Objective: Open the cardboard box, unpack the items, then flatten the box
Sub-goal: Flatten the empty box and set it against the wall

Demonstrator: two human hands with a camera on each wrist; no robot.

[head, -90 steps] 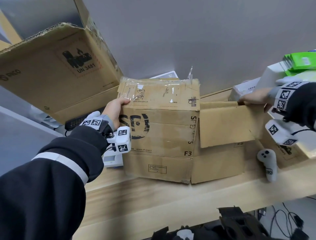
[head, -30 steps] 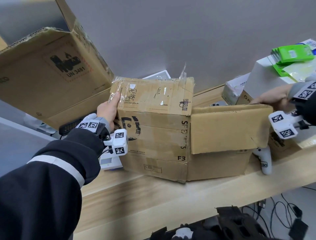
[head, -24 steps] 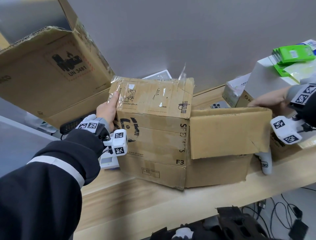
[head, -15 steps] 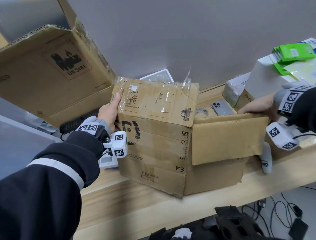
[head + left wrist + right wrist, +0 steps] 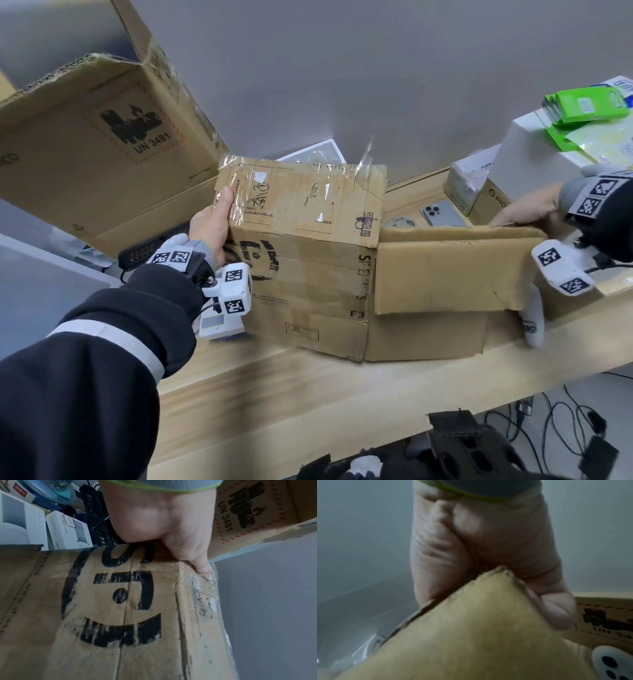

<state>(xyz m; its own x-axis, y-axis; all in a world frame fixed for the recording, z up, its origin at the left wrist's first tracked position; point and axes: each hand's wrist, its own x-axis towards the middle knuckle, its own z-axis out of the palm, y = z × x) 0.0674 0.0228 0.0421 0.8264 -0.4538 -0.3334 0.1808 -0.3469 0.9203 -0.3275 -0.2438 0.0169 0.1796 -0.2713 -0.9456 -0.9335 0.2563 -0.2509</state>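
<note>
The worn brown cardboard box (image 5: 308, 274) stands on the wooden table (image 5: 342, 394), skewed, with its taped flap up at the left and a side flap hanging down at the right. My left hand (image 5: 212, 226) grips its upper left edge, thumb on the taped front and fingers hidden behind; the left wrist view shows this hand (image 5: 163, 527) on the box (image 5: 120, 615). My right hand (image 5: 527, 214) pinches the upper right corner; in the right wrist view the hand (image 5: 488, 547) closes on that corner (image 5: 471, 628). A phone (image 5: 442, 214) and a tape roll (image 5: 400, 222) lie behind the box.
A large open carton marked UN 3481 (image 5: 102, 147) leans at the back left over a black power strip (image 5: 150, 248). White boxes (image 5: 548, 144) with green packets (image 5: 582, 106) are stacked at the right. A white controller (image 5: 532, 322) lies by the box's right end.
Both hands have drawn the box nearer the table's front edge and turned it slightly. The phone and tape roll behind it have come into view.
</note>
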